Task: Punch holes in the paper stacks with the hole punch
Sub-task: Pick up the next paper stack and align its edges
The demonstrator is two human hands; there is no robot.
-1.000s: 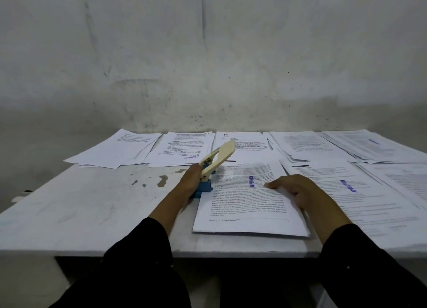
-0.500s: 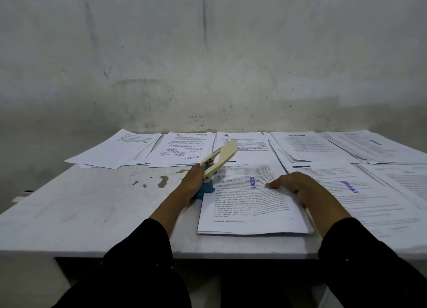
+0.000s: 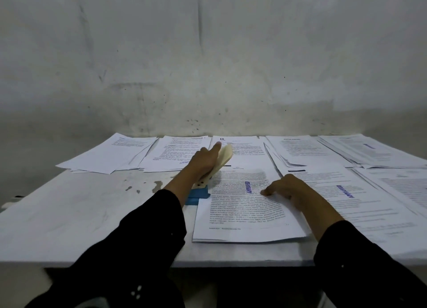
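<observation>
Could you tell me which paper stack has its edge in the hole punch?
The near-centre stack under the right hand; only its left edge meets the hole punch.

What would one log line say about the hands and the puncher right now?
left hand: on hole punch lever, fingers straight | right hand: flat on paper stack | punch base: at stack's left edge | lever: raised

matt paper stack point(image 3: 247, 206), scuffed table point(image 3: 69, 215), stained wall point(image 3: 208, 65)

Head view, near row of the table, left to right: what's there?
Bare table → blue hole punch base → stack being punched → right hand → stamped stack. Left hand rests on the cream lever.
</observation>
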